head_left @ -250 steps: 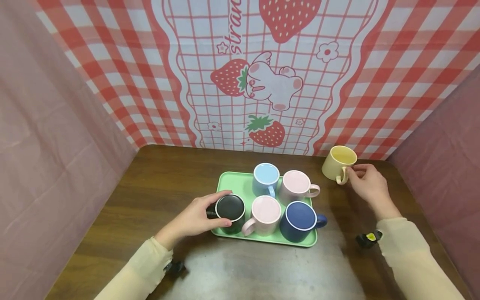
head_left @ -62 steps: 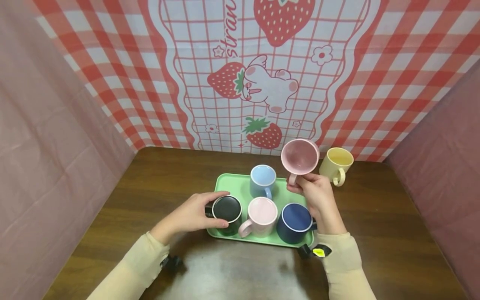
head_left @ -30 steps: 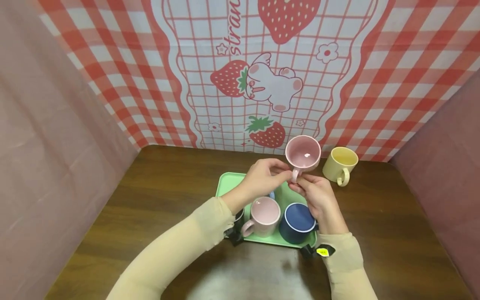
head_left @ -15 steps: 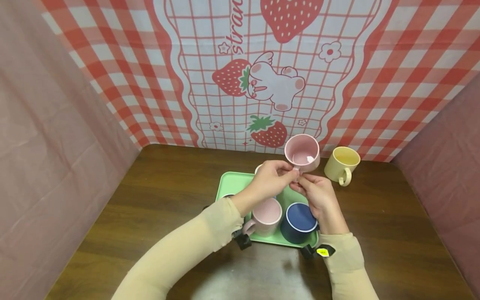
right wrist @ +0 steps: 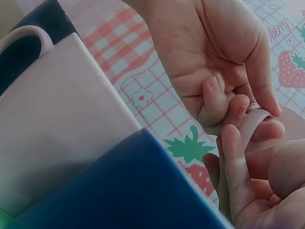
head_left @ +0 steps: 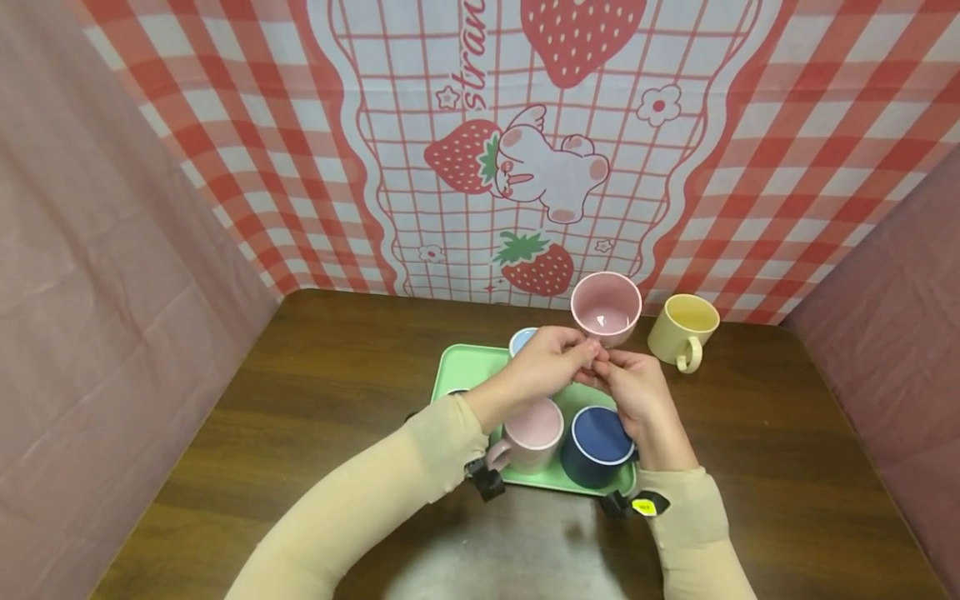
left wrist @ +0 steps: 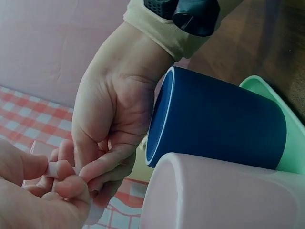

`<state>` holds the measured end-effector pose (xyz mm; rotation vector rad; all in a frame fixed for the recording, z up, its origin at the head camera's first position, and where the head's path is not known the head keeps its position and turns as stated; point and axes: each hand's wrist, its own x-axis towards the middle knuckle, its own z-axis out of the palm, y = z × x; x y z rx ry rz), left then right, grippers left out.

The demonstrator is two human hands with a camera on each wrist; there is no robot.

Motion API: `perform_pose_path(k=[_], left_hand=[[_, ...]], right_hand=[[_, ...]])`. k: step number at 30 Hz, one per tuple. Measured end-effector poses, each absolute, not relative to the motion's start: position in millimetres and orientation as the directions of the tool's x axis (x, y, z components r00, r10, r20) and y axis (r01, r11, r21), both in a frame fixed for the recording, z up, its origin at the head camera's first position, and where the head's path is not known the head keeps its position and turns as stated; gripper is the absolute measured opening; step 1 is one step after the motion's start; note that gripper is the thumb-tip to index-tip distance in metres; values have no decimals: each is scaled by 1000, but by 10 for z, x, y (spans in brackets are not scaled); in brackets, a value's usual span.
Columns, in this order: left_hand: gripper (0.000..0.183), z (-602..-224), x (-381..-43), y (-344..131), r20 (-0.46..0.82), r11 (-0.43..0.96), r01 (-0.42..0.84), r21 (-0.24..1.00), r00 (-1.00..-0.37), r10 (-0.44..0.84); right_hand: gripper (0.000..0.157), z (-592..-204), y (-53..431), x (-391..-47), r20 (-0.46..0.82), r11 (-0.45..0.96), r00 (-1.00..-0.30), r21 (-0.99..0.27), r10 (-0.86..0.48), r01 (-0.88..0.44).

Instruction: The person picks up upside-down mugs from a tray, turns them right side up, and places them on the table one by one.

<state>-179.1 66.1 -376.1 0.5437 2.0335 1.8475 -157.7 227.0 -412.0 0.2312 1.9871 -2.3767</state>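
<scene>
A pink mug (head_left: 606,308) is held up over the back right of the green tray (head_left: 468,364), tilted so its inside shows. My left hand (head_left: 551,362) pinches its handle (right wrist: 253,125) between thumb and fingers. From the other side, my right hand (head_left: 637,392) grips the same handle, and the fingertips of both hands meet there. In the left wrist view, the right hand (left wrist: 116,109) shows palm-side beside the dark blue mug (left wrist: 219,119). Fingers cover much of the handle.
On the tray stand a second pink mug (head_left: 534,437), the dark blue mug, a light blue mug (head_left: 522,340) partly behind my left hand, and a black mug mostly hidden by my left forearm. A yellow mug (head_left: 682,329) stands at the back right near the checkered cloth (head_left: 750,250).
My right hand has left the yellow mug and lifted the pink mug from the tray. My left hand has let go of the black mug and moved right to the pink mug's handle.
</scene>
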Motion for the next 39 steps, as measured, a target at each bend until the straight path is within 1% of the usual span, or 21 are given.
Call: perform_pose_path(k=[4,11,17,25,29,32,36,39], left_hand=[[25,-3745,-1772,658,40,96,98,990,-875,482],[25,-3738,-1755,610,123,102,189,977,-880,458],[24,-3738,-1771,554,168,53,209,976,-890,424],[23,-3653,-1831,370,193,34,219,975,-915,355],[22,-3582,-1866,221,188,39,212,977,-926,328],[21,-3544,-1896,81,192,29,211,977,-930,314],[21,-3543,-1943,-154,182,15,194,981,-941,286],[23,-3581,-1972,-363,160,33,174,984,-955,250]], right_hand=[[41,-4095,2281,-1564,-121,-135,-991,-984,59,112],[43,-4067,2307,-1537,-84,-49,-996,-995,30,83],[43,-4044,2325,-1527,-16,9,-999,-1000,-31,15],[41,-4008,2459,-1502,33,183,-995,-982,-98,-50],[39,-4014,2539,-1489,61,297,-993,-951,-98,-88],[37,-3993,2592,-1453,91,405,-990,-905,-111,-129],[35,-3949,2651,-1367,109,528,-976,-827,-190,-195],[35,-3943,2685,-1293,115,602,-962,-760,-248,-246]])
